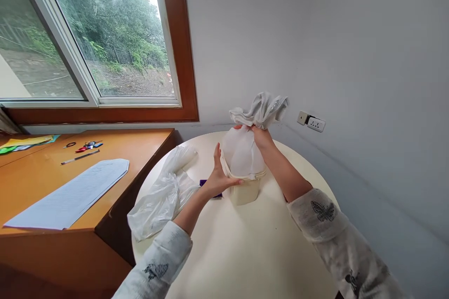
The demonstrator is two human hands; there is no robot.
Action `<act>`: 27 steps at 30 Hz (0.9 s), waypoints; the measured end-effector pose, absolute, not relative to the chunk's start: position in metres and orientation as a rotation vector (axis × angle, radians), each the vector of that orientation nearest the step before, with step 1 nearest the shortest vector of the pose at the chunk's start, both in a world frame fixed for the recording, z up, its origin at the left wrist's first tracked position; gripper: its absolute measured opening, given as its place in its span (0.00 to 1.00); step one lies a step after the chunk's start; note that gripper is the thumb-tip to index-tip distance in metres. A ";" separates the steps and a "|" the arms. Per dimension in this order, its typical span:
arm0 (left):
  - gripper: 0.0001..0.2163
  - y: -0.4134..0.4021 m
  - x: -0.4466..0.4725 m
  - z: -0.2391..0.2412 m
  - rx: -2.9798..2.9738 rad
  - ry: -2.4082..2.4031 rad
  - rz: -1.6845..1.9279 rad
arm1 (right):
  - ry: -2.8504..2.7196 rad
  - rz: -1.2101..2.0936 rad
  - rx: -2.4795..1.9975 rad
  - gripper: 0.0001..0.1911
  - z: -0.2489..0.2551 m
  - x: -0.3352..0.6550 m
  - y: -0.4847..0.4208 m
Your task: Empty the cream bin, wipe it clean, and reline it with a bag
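A white bag [242, 152], bulging and gathered at its neck, sits in a cream square tub [245, 191] on the round table. My right hand [261, 136] is wrapped round the bag's neck, with the loose crumpled top spreading above the fist. Against the near left side of the tub lies my left hand [217, 175]; its thumb runs along the rim and its fingers are spread apart, pointing up. What fills the bag is hidden. Partly behind my left wrist is a dark purple object [216, 195], too covered to name.
A crumpled clear plastic bag [163, 201] lies on the left of the cream table [273, 252]. The wooden desk [140, 149] beside it holds papers [73, 194], a pen [80, 157] and small red and blue items. Walls and a socket [316, 124] stand behind.
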State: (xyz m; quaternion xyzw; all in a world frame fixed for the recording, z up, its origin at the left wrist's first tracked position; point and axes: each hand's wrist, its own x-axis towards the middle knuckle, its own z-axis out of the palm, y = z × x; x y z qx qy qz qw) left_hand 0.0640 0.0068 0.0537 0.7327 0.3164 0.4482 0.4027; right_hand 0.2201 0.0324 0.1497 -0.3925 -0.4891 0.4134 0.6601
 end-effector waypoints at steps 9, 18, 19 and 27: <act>0.53 0.018 0.074 0.036 1.842 0.663 1.147 | -1.034 1.048 -0.677 0.15 0.183 0.234 0.029; 0.29 0.027 0.075 0.035 1.956 0.841 1.106 | -0.886 0.777 -0.478 0.19 0.245 0.272 0.002; 0.26 0.030 0.075 0.036 1.998 0.862 1.095 | -0.902 0.772 -0.483 0.19 0.250 0.278 -0.002; 0.19 0.068 0.078 0.045 2.215 1.105 1.164 | -1.016 0.783 -0.570 0.22 0.248 0.297 -0.021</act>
